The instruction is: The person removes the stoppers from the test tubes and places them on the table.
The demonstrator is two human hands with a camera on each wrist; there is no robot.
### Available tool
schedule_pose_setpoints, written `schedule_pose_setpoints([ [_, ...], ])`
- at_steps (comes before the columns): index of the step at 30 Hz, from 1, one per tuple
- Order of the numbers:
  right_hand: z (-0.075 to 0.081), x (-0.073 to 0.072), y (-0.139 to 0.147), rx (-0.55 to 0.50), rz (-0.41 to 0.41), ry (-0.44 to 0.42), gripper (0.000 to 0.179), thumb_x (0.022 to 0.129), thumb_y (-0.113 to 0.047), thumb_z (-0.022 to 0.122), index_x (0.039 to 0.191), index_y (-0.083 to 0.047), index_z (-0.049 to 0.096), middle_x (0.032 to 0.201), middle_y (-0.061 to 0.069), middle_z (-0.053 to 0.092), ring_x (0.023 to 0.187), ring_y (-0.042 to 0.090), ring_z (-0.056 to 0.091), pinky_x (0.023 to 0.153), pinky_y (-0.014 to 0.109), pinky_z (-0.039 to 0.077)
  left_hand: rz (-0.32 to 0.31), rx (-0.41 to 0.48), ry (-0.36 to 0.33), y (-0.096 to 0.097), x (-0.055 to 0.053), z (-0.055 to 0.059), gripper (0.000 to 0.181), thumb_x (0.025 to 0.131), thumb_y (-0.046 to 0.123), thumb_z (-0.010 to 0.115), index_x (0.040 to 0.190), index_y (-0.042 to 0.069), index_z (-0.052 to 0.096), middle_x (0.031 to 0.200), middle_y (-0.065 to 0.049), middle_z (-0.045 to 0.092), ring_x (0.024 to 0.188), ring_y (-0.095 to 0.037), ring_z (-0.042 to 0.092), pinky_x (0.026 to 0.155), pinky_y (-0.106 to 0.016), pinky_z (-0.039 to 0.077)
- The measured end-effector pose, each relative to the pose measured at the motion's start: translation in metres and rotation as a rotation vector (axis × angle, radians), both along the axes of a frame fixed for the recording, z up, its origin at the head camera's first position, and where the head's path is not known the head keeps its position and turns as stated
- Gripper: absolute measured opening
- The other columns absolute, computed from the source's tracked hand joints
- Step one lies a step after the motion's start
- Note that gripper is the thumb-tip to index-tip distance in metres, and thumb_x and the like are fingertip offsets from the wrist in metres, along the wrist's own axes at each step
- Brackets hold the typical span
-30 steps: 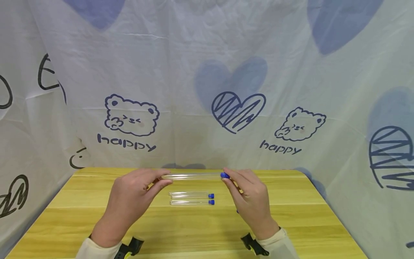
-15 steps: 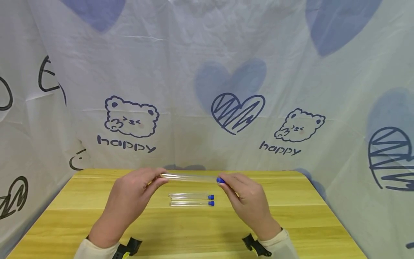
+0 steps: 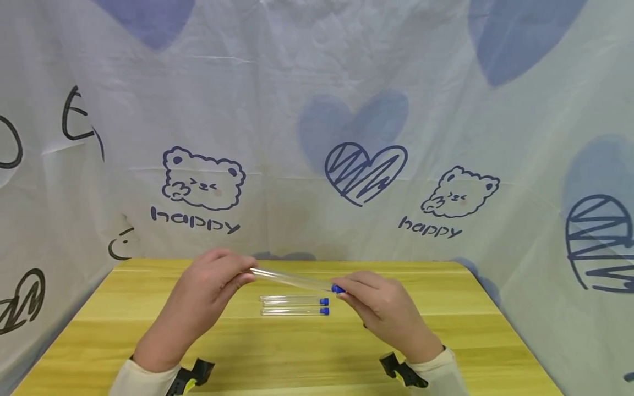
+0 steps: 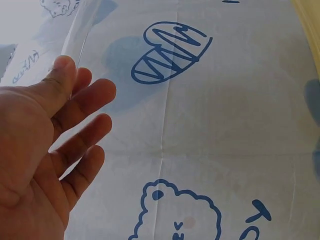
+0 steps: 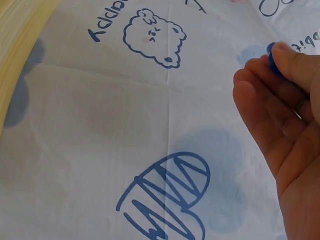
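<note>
A clear test tube (image 3: pixel 292 278) is held up over the table between both hands, its right end tilted down in the head view. My left hand (image 3: pixel 205 294) pinches the tube's left end between thumb and fingertips. At the other end, the thumb and fingers of my right hand (image 3: pixel 391 311) pinch a blue cap (image 3: pixel 338 289), right at the tube's end. The left wrist view shows the clear tube (image 4: pixel 80 37) rising from the pinch, the other fingers loosely bent. In the right wrist view, the blue cap (image 5: pixel 274 60) is partly hidden by the thumb.
Two clear test tubes with blue caps, a rear one (image 3: pixel 324 302) and a front one (image 3: pixel 324 312), lie side by side on the wooden table (image 3: pixel 277 352). A small dark thing (image 3: pixel 365 326) peeks out beside the right hand. A printed white cloth (image 3: pixel 282 220) hangs behind the table.
The right hand has come down and slightly left with the cap, so the tube has gone from nearly level to sloping down to the right. The left hand has shifted slightly left.
</note>
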State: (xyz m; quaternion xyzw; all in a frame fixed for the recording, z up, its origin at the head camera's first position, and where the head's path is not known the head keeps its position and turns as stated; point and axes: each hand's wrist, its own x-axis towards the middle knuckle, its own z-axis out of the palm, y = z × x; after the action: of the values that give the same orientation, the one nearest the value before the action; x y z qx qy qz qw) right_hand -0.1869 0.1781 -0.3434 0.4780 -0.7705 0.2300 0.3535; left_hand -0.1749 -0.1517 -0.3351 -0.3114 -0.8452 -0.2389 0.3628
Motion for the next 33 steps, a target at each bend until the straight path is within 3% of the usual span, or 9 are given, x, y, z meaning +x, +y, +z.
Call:
schedule_pose_setpoints([
  [7, -0.002, 0.002, -0.006, -0.063, -0.086, -0.136, 0.021, 0.098, -0.006, 0.067, 0.118, -0.008, 0.075, 0.105, 0.000, 0.073, 0.079, 0.007, 0.066, 0.069, 0.015, 0.054, 0.112, -0.008, -0.027, 0.006, 0.006, 0.001, 0.015, 0.088, 0.023, 0.083, 0.100, 0.018, 0.077, 0.093, 0.010, 0.073, 0.092, -0.010, 0.066, 0.074, -0.036, 0.058],
  [14, -0.005, 0.006, -0.012, -0.216, -0.091, -0.234, 0.022, 0.090, -0.001, 0.068, 0.107, -0.012, 0.075, 0.096, -0.002, 0.072, 0.080, 0.007, 0.066, 0.072, 0.019, 0.058, 0.122, -0.019, -0.023, 0.009, 0.009, 0.002, 0.016, 0.087, 0.023, 0.084, 0.100, 0.017, 0.077, 0.091, 0.010, 0.073, 0.090, -0.010, 0.067, 0.073, -0.035, 0.058],
  [33, -0.006, 0.006, -0.013, -0.228, -0.104, -0.197, 0.027, 0.085, 0.005, 0.063, 0.103, -0.013, 0.073, 0.094, -0.003, 0.069, 0.079, 0.007, 0.062, 0.073, 0.013, 0.052, 0.101, -0.041, -0.042, 0.010, 0.006, 0.002, 0.015, 0.090, 0.024, 0.082, 0.102, 0.017, 0.077, 0.091, 0.009, 0.072, 0.088, -0.008, 0.064, 0.071, -0.032, 0.057],
])
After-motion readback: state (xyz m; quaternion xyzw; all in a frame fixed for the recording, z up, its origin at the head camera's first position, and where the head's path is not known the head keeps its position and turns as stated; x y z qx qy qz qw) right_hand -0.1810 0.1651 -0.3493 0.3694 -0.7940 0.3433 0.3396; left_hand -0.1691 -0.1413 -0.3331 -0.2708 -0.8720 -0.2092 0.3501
